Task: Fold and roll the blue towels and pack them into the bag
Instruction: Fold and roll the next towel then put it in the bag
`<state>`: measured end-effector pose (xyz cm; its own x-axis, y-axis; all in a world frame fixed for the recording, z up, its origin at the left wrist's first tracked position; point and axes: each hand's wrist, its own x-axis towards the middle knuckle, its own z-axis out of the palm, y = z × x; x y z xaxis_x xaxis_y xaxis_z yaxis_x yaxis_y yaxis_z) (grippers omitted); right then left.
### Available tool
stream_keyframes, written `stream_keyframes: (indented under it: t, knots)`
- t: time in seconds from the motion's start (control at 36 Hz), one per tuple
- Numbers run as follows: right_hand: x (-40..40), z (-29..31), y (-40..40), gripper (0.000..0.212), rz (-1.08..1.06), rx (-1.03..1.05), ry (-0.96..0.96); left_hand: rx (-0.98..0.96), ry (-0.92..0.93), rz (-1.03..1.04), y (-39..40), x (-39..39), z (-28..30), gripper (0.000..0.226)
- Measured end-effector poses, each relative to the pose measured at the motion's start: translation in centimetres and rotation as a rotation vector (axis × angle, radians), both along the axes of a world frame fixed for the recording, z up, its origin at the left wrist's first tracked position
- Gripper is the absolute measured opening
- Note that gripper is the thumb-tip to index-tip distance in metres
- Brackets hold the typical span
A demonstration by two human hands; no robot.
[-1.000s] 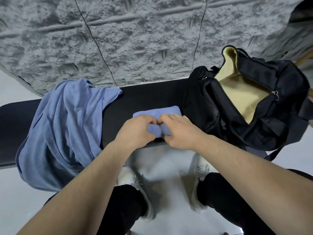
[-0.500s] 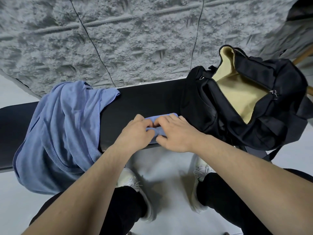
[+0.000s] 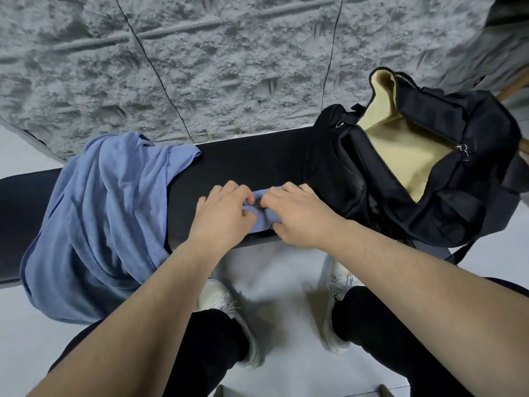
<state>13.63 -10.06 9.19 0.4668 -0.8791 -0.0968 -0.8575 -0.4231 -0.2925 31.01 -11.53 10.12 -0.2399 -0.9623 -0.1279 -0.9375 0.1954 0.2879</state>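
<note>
Head view looks down on a small rolled blue towel (image 3: pixel 262 217) lying near the front edge of a black bench (image 3: pixel 257 161), just left of the bag. Both hands are on it, side by side, so only a strip of the roll shows between and under them. The left hand (image 3: pixel 223 216) sits palm down over the roll's left part, fingers curled over its far side and the thumb tucked against the cloth on the near side. The right hand (image 3: pixel 297 213) mirrors it on the right part, fingers bent over the top, thumb pressing in at the near edge. Both forearms reach forward from the bottom corners and converge on the towel, wrists low over the bench edge.

A black bag (image 3: pixel 429 179) stands at the right end, unzipped, its tan lining showing. A loose blue towel heap (image 3: pixel 106 219) drapes over the bench's left part and hangs off the front. Below are two white shoes (image 3: pixel 226 310) and black trousers on a pale floor.
</note>
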Motion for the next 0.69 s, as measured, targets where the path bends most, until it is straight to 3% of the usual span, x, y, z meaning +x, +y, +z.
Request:
stream_keyframes:
  t: [0.22, 0.47, 0.69]
  knots:
    - [0.1, 0.4, 0.0, 0.037, -0.032, 0.112, -0.028, 0.082, -0.191, -0.148, 1.4, 0.7, 1.1, 0.052]
    - [0.3, 0.7, 0.5, 0.028, -0.032, 0.208, -0.045, 0.126, -0.006, -0.072, 1.6, 1.1, 1.1, 0.028]
    - [0.2, 0.1, 0.9, 0.049, -0.048, 0.107, -0.035, 0.193, 0.034, 0.039, 1.0, 0.5, 1.3, 0.012]
